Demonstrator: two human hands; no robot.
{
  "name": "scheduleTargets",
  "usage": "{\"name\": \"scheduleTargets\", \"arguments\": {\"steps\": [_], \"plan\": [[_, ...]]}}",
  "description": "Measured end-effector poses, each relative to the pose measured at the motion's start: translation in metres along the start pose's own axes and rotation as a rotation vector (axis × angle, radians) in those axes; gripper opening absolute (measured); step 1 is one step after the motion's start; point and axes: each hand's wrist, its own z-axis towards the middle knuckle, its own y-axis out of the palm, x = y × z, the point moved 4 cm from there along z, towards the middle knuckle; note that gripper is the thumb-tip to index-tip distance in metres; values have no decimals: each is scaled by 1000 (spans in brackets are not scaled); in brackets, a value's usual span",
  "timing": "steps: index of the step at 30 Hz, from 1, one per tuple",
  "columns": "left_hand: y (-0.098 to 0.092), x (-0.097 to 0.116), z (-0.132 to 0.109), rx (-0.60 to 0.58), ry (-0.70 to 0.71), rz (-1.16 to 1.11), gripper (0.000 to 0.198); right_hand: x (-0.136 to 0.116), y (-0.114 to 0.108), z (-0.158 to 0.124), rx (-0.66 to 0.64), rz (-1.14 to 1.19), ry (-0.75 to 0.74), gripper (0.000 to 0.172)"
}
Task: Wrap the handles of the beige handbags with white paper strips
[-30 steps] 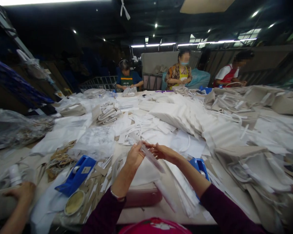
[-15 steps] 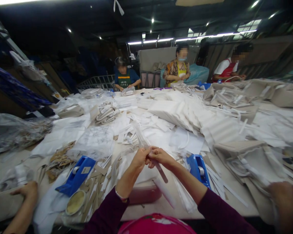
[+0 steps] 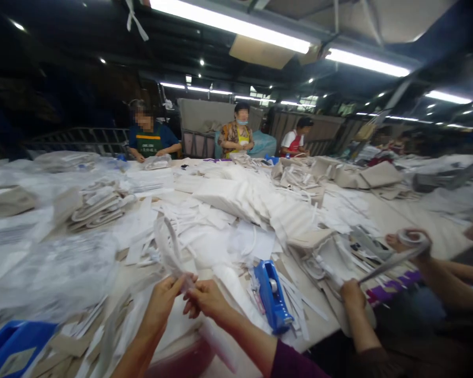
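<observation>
Head view: left hand (image 3: 162,300) and right hand (image 3: 205,299), grips pinched on long translucent white plastic strip (image 3: 172,256); blurred, curling toward 11 o'clock.

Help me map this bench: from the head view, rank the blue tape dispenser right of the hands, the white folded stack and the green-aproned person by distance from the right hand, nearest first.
1. Blue tape dispenser, just right of the right hand.
2. White folded stack, mid-table, beyond it.
3. Green-aproned person, far end, left.
</observation>
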Motion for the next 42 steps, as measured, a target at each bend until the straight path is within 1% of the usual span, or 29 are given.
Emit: {"name": "scheduleTargets", "arguments": {"steps": [2, 3, 4, 5, 6, 7, 8, 9, 10, 12, 14, 18, 20, 22, 23, 25, 27, 31, 34, 38, 40, 42], "plan": [[-4, -2, 5, 33, 10, -68, 51, -1, -15, -2, 229, -141, -155, 8], [-6, 0, 9, 55, 18, -98, 51, -2, -23, -5, 335, -198, -231, 5], [-9, 2, 12, 93, 31, -121, 52, -1, -29, -7, 392, -226, -264, 5], [-10, 5, 14, 128, 45, -138, 53, 1, -33, -7, 385, -210, -238, 5], [-11, 9, 16, 153, 57, -158, 53, 5, -35, -7, 320, -154, -157, 13], [-9, 12, 16, 164, 64, -174, 53, 8, -34, -7, 223, -68, -51, 22], [-6, 14, 15, 166, 68, -183, 52, 10, -32, -8, 131, 27, 53, 30], [-2, 16, 12, 157, 73, -191, 52, 10, -30, -9, 73, 117, 136, 35], [3, 16, 10, 134, 70, -183, 51, 7, -30, -11, 51, 194, 192, 37], [13, 14, 7, 81, 103, -157, 47, 0, -35, -13, 130, 283, 216, 37], [21, 9, 6, 17, 137, -133, 43, -9, -42, -10, 164, 340, 172, 35], [27, 5, 4, -77, 149, -118, 35, -21, -52, -3, 130, 333, 114, 30], [27, 8, 0, -112, 136, -130, 35, -25, -52, -1, 115, 305, 93, 24], [26, 12, -3, -124, 117, -144, 40, -28, -51, 2, 109, 242, 71, 16], [25, 14, -4, -123, 105, -156, 43, -30, -50, 3, 107, 187, 52, 15], [23, 16, -6, -106, 75, -188, 50, -36, -46, 5, 102, 13, -13, 22], [20, 16, -6, -87, 37, -225, 52, -43, -42, 3, 92, -184, -111, 29], [15, 12, -7, -64, -46, -300, 42, -57, -34, -5, 127, -495, -359, 29], [10, 11, -8, -66, -74, -354, 31, -61, -29, -8, 160, -628, -495, 32], [6, 11, -10, -119, -107, -415, 26, -58, -23, -5, 136, -614, -576, 33], [6, 10, -12, -149, -122, -450, 26, -54, -21, -2, 135, -575, -585, 29], [6, 9, -14, -135, -107, -473, 25, -50, -19, -1, 157, -480, -561, 24]]}}
